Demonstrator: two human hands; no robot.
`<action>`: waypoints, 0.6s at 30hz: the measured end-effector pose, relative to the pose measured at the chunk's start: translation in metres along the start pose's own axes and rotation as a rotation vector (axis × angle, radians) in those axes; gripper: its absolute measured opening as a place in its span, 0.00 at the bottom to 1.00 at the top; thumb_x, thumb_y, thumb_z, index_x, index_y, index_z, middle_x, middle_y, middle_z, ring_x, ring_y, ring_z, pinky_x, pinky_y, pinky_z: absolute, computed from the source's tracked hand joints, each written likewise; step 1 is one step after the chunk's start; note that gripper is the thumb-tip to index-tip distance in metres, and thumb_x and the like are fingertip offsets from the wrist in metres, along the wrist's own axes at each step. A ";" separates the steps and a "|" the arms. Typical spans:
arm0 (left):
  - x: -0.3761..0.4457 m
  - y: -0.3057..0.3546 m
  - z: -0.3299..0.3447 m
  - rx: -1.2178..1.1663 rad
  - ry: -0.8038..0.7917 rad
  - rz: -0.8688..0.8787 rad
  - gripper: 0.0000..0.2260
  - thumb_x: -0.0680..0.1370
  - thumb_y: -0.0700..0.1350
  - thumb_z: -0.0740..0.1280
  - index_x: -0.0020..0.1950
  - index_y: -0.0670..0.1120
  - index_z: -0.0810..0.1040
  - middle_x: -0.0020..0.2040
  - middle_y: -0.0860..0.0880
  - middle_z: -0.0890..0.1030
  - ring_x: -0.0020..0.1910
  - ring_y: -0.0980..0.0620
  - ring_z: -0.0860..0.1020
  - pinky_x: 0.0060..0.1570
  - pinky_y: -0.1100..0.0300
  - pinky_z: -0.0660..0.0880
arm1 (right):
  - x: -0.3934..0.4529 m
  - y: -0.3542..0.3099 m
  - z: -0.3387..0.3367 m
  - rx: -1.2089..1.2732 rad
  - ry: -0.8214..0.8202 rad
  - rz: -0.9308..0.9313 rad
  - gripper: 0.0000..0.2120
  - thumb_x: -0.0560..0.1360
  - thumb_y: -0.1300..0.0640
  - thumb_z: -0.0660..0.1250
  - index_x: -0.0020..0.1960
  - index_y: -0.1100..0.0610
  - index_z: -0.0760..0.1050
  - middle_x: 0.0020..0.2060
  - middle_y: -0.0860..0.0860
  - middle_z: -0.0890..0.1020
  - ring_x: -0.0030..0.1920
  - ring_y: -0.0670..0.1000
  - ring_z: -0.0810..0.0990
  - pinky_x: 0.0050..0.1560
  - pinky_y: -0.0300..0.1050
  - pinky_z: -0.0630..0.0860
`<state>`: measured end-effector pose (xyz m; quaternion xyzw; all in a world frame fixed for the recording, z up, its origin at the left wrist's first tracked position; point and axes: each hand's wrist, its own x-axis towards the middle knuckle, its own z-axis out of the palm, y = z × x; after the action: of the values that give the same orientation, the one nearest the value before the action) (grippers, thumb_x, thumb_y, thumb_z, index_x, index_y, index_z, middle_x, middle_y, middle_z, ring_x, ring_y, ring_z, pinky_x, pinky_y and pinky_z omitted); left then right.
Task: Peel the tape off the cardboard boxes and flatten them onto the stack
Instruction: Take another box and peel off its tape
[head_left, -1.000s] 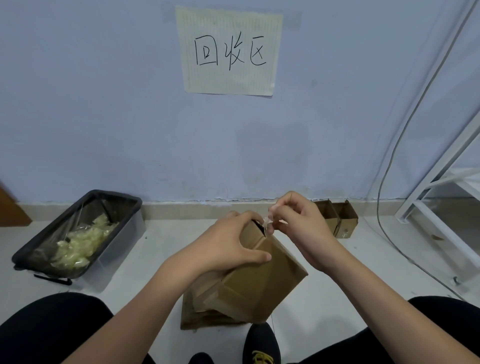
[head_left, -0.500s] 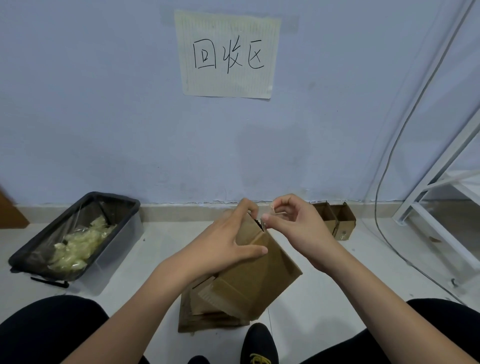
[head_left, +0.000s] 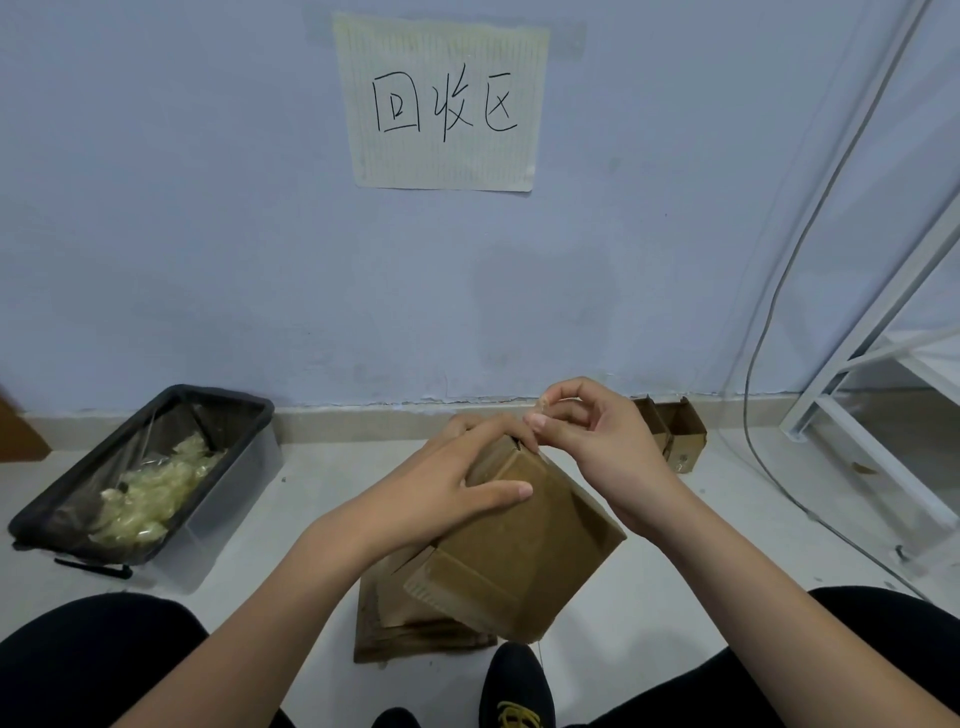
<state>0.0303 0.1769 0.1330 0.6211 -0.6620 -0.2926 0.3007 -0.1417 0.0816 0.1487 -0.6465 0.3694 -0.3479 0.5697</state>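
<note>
Between the hands, a light, stiff cardboard box (head_left: 524, 540) is gripped by the left hand (head_left: 441, 499); thin tape (head_left: 541, 402), likely tearable, is pinched at its end by the right hand (head_left: 608, 447).

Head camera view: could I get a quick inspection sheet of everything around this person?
Surface: pale floor.
Job's things: cardboard box held above the stack of flattened cardboard; tape pinched at its top corner.
Clutter: black bin holding wadded tape; open boxes by the wall.
Hands: left hand grips the box; right hand pinches tape.
Cables: grey cable down the wall.
Surroundings: handwritten paper sign, white rack.
</note>
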 end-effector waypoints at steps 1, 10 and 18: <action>0.000 0.000 0.000 -0.008 0.013 -0.005 0.13 0.78 0.60 0.69 0.59 0.71 0.70 0.63 0.59 0.72 0.62 0.64 0.69 0.59 0.59 0.69 | 0.000 0.000 0.000 0.011 0.009 -0.006 0.06 0.76 0.65 0.72 0.52 0.63 0.77 0.42 0.60 0.85 0.45 0.55 0.86 0.50 0.42 0.81; 0.000 -0.003 -0.008 -0.018 0.113 -0.066 0.14 0.77 0.61 0.70 0.57 0.68 0.68 0.57 0.55 0.73 0.50 0.62 0.73 0.46 0.60 0.69 | 0.006 0.000 -0.009 -0.016 0.124 -0.035 0.08 0.77 0.62 0.71 0.55 0.53 0.80 0.43 0.55 0.85 0.43 0.53 0.86 0.57 0.51 0.81; 0.001 -0.007 -0.004 0.139 0.055 -0.104 0.17 0.76 0.63 0.69 0.62 0.71 0.69 0.64 0.59 0.64 0.59 0.60 0.72 0.53 0.66 0.68 | 0.003 0.009 0.002 -0.491 0.076 -0.212 0.11 0.82 0.59 0.63 0.62 0.49 0.78 0.35 0.48 0.84 0.39 0.38 0.81 0.43 0.24 0.70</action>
<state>0.0375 0.1751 0.1301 0.6818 -0.6391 -0.2438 0.2593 -0.1391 0.0796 0.1401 -0.7868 0.3939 -0.3296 0.3422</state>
